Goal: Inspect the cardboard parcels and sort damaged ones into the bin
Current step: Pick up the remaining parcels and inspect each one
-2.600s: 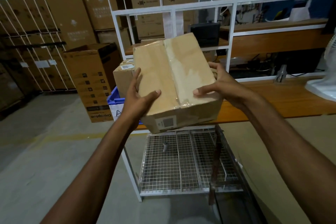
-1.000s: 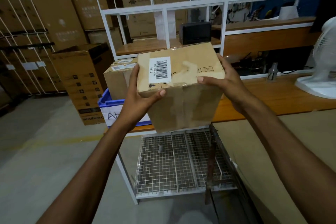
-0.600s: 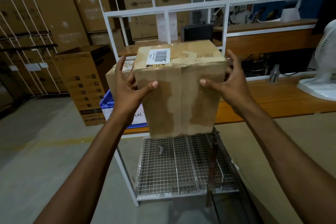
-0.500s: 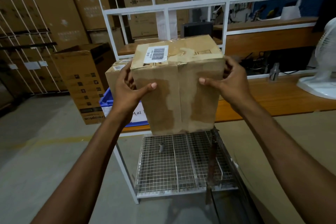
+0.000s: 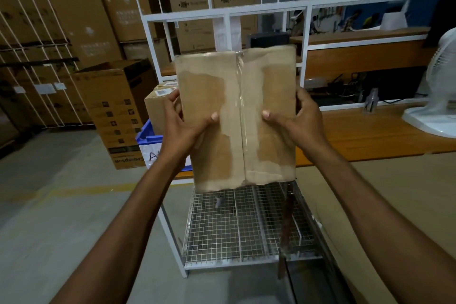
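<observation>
I hold a brown cardboard parcel (image 5: 237,96) up in front of me, one broad face turned toward the camera. Clear tape runs down its middle seam and torn pale patches mark the surface. My left hand (image 5: 183,128) grips its left edge with the thumb on the front. My right hand (image 5: 296,121) grips the right edge the same way. Behind the parcel on the left, a blue bin (image 5: 148,136) with a white handwritten label sits on the wooden bench, holding another labelled parcel (image 5: 158,103).
A white metal rack frame (image 5: 306,39) stands over the wooden bench (image 5: 370,131). A wire mesh shelf (image 5: 237,229) lies below the parcel. A white fan (image 5: 439,111) is at the right. An open tall carton (image 5: 116,108) and stacked appliance boxes fill the left and back.
I have tipped the parcel toward me. The barcode-label side has rolled out of sight and the taped seam face now fills the view. Both hands have stayed on the side edges.
</observation>
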Demonstrator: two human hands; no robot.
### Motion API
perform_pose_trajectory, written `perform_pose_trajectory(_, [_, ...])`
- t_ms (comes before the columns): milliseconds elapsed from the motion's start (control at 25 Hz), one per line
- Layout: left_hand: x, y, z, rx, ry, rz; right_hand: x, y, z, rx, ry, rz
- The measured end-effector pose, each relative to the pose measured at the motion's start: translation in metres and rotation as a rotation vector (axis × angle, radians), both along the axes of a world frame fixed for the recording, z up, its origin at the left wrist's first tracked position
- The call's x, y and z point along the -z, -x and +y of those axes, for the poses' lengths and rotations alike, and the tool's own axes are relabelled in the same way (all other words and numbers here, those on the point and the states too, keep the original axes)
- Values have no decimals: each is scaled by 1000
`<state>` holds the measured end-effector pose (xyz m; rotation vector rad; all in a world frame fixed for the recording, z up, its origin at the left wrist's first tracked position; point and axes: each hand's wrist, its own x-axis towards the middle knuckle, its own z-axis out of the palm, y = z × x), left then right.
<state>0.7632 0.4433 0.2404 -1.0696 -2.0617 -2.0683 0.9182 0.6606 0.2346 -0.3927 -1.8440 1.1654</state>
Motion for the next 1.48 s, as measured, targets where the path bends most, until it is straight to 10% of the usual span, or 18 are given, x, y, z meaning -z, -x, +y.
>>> perform_pose_trajectory(680, [27,-7,-28,313,258,36,-11,-15,24,-247,20,-352])
perform_pose_trajectory(800, [16,-13,-13,203,117,-32,-1,-6,19,-72,42,-296])
perform_pose_trajectory(1040, [0,5,3,49,-98,-113,-3,-23,19,-510,1,-295])
perform_pose_trajectory(1280, [10,15,-9,616,129,-164,4,-10,19,-278,113,-159])
perform_pose_trajectory(1480, [13,10,-2,463,62,-135,-11,-15,17,-272,-26,-252])
